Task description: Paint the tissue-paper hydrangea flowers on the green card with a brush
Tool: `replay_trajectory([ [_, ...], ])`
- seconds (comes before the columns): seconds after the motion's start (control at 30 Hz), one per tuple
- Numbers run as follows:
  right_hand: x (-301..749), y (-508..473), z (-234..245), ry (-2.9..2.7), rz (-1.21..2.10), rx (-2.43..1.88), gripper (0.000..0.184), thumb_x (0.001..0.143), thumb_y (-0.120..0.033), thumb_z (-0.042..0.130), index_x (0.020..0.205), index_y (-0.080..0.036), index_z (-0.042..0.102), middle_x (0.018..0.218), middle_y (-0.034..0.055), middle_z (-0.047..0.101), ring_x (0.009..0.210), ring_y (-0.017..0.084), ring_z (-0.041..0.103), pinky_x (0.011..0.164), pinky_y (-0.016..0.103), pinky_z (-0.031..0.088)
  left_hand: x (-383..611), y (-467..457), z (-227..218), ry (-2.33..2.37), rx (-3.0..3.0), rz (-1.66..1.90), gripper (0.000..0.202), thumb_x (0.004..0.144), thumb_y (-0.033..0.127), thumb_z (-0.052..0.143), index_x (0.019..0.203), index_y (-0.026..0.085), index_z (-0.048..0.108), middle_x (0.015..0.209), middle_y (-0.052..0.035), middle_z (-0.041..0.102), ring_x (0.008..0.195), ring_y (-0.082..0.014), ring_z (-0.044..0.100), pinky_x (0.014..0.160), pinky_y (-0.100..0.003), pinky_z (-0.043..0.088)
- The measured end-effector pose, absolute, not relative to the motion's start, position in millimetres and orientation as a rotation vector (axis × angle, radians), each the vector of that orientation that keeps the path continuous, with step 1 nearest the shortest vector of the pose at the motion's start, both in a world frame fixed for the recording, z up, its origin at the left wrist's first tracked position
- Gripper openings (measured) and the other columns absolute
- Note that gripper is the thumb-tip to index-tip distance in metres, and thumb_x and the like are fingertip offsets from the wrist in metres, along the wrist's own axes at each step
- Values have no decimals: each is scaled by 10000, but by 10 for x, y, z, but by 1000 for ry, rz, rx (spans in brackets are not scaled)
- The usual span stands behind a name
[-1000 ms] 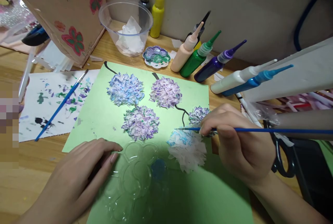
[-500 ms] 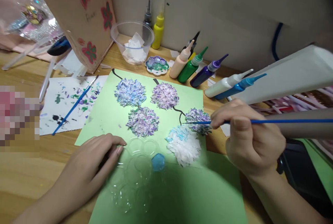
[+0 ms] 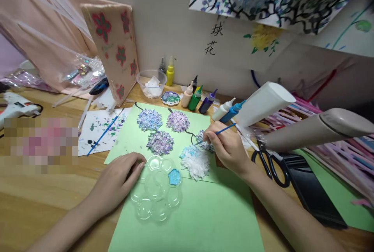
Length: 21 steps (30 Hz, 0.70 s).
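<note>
My right hand is closed round a blue paintbrush, its tip at the upper edge of a ruffled paper flower. That flower is mostly white, with light blue paint along its top. My left hand lies to the left, thumb and curled fingers together at the edge of a clear plastic paint palette. One well holds light blue paint. The flower is on a pale green sheet with several purple and blue paper flowers; my right hand partly hides one of them.
Behind the sheet stand paint bottles, a clear bowl with white paper bits and a paint-smeared dish. At left, another brush lies on stained paper. Black scissors and a black flat object are at right.
The view has tilted up and drawn back, showing more of the wall and the right side. The brush tip has moved down from above the white flower to its upper edge.
</note>
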State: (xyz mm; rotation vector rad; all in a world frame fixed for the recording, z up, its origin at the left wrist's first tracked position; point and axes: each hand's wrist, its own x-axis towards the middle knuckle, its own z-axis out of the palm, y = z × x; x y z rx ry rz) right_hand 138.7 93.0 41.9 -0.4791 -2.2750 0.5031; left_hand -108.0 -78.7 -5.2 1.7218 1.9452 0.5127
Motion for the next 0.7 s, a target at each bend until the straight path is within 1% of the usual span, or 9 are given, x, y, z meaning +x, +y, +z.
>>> replay_trajectory([
  [0.1, 1442, 814, 544, -2134, 549, -478, 329, 978, -262, 343, 723, -202, 542, 649, 19, 551, 631, 148, 515, 628, 302, 404, -1054, -786, -25, 1969, 1739, 519, 286, 958, 436, 341, 950, 233, 541, 898, -17, 644, 833, -206, 595, 721, -315, 419],
  [0.17, 1473, 687, 620, -2063, 643, -472, 343, 982, -280, 335, 720, -205, 543, 648, 19, 544, 635, 149, 516, 628, 304, 406, -1035, -788, -8, 1982, 1766, 532, 279, 957, 425, 344, 938, 225, 539, 893, -21, 644, 831, -209, 595, 722, -317, 411],
  [0.3, 1442, 410, 615, -2265, 782, -334, 324, 983, -264, 335, 750, -200, 551, 658, 20, 565, 642, 144, 527, 617, 289, 412, -1014, -790, -2, 2007, 1807, 545, 263, 952, 401, 353, 937, 217, 542, 820, -16, 632, 779, -204, 590, 682, -308, 394],
  [0.43, 1337, 252, 443, -2422, 696, -199, 317, 989, -271, 310, 786, -194, 540, 689, 33, 587, 668, 149, 509, 648, 285, 415, -1013, -794, -25, 2019, 1839, 570, 249, 944, 379, 361, 947, 216, 550, 796, -13, 626, 752, -196, 585, 654, -296, 384],
  [0.57, 1313, 239, 367, -2516, 615, -228, 311, 989, -289, 313, 797, -186, 534, 702, 39, 589, 670, 156, 490, 643, 281, 400, -1016, -796, -39, 2027, 1853, 584, 245, 933, 376, 369, 942, 216, 555, 810, -15, 630, 766, -196, 589, 657, -292, 385],
  [0.7, 1350, 268, 395, -2476, 674, -305, 341, 994, -292, 291, 774, -192, 530, 702, 33, 585, 683, 152, 513, 666, 277, 406, -1012, -802, -21, 2031, 1853, 584, 267, 931, 377, 351, 952, 215, 563, 805, -19, 630, 761, -197, 587, 644, -287, 383],
])
